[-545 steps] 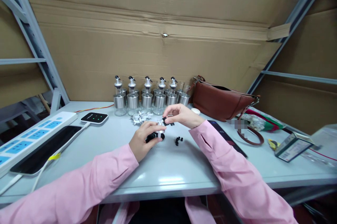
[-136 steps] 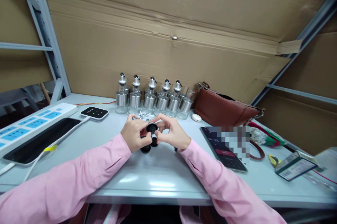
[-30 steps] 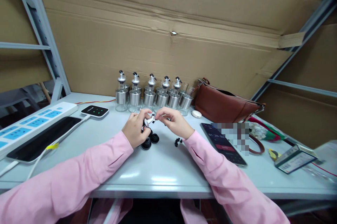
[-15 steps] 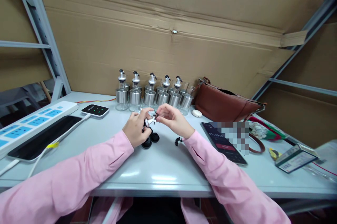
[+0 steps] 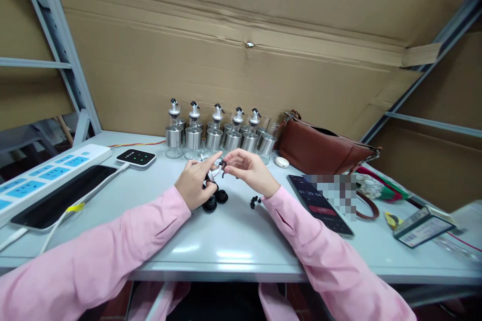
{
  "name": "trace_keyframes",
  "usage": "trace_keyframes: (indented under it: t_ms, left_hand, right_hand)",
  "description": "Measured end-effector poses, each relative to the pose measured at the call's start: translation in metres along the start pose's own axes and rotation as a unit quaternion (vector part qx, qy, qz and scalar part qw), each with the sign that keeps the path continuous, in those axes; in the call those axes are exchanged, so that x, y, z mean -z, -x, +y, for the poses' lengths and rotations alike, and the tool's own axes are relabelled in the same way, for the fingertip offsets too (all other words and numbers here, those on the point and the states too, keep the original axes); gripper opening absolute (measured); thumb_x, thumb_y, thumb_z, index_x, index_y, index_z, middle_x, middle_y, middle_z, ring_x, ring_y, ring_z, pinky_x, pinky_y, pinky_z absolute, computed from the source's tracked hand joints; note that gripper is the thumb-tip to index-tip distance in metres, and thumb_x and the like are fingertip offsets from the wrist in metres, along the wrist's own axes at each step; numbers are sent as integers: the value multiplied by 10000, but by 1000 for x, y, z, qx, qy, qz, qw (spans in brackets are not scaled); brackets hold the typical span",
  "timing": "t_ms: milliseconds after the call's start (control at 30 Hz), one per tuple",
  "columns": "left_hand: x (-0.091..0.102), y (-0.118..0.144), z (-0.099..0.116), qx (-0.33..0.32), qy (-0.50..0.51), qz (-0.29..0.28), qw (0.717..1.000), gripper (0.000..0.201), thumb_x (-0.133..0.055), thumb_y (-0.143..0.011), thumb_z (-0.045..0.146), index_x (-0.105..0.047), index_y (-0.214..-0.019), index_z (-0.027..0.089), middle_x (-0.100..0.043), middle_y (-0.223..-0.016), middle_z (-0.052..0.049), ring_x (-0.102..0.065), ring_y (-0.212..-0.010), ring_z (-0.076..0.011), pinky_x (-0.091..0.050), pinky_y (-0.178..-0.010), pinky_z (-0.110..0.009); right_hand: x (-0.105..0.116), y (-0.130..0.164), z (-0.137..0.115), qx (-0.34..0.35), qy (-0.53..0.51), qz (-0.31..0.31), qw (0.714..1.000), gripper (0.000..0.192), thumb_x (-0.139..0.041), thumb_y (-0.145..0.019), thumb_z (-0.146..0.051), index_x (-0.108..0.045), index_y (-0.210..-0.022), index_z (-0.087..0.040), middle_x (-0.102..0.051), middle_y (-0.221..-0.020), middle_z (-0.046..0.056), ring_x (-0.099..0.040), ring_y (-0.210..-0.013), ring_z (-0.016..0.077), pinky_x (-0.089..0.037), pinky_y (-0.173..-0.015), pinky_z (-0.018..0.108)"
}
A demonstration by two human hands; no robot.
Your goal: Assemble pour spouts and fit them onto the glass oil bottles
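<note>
We see a small silver spout point(image 5: 213, 174), probably black-tipped, before the bottles point(image 5: 222, 135); left hand point(image 5: 196, 186) grips it, right hand point(image 5: 246, 170) pinches its tip.

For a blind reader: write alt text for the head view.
Two hands in pink sleeves meet over a grey table: the left hand holds a small silver spout piece while the right hand pinches a tiny black part at its tip. Black caps lie below; a row of glass-and-steel bottles and a brown bag stand behind.
</note>
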State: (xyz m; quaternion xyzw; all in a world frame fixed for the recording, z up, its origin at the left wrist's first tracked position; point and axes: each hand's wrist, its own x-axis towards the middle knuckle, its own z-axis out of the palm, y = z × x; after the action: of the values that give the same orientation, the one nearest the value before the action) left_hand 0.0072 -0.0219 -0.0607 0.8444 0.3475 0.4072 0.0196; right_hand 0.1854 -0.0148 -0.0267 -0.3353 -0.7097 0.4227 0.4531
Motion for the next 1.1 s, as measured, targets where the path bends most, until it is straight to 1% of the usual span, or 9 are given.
trace_keyframes:
  t_ms: [167,333,533,700,867,967,1033,1100]
  left_hand:
    - [-1,0,0,-4,-2,5,1000,634,-410,-654,127,-396,-1287,140,-644,-919,-55,-596,-849,-202,-359,-824,-360]
    - [-1,1,0,-27,4,27,999,680,-409,-658,104,-332,-1331,163,-635,-926,-32,-589,-833,-178,-395,-823,-320]
    - [-2,0,-2,-54,6,28,998,615,-423,-663,94,-393,-1273,160,-626,-948,-43,-581,-874,-185,-425,-825,-305]
    - [-1,0,-1,-48,10,22,999,572,-435,-650,98,-425,-1219,157,-633,-926,-38,-589,-866,-180,-426,-823,-303]
    - [-1,0,1,-37,-6,11,999,544,-440,-653,130,-410,-1196,155,-652,-864,-19,-608,-821,-190,-381,-879,-368]
    - [0,-1,3,-32,-14,5,999,531,-418,-666,148,-383,-1196,151,-659,-858,-18,-607,-807,-194,-371,-886,-382]
    - [1,-1,3,-34,-20,3,999,531,-406,-671,160,-368,-1201,152,-660,-863,-21,-602,-799,-196,-371,-889,-381]
    - [1,0,3,-35,-25,7,999,535,-404,-667,172,-364,-1200,157,-655,-850,-19,-593,-775,-197,-373,-889,-379]
  right_hand:
    - [0,1,-1,1,-6,-1,1000,211,-696,-662,-224,-601,-836,-150,-636,-738,5,-598,-670,97,-475,-670,255]
    - [0,1,-2,8,-15,-1,1000,205,-697,-664,-215,-623,-844,-151,-649,-760,11,-608,-689,98,-495,-700,260]
    - [2,-1,0,6,-52,21,998,249,-731,-632,-211,-604,-842,-171,-647,-757,-2,-612,-702,96,-499,-704,250]
    - [3,-1,-1,-6,-50,24,998,200,-739,-625,-211,-605,-765,-161,-643,-713,-9,-601,-658,85,-490,-677,238]
    - [3,0,-6,-18,-70,12,997,181,-747,-623,-224,-617,-730,-158,-640,-687,-14,-590,-632,90,-489,-675,259]
    - [3,-1,-5,-27,-108,0,994,193,-757,-619,-226,-625,-742,-156,-636,-673,-20,-585,-619,83,-484,-666,251]
    - [3,0,-4,-50,-153,-17,987,246,-774,-603,-234,-631,-791,-164,-641,-697,-24,-591,-623,79,-482,-661,241]
    - [4,1,-2,-94,-203,-53,973,301,-783,-599,-255,-636,-849,-172,-644,-732,-23,-599,-641,78,-483,-675,239]
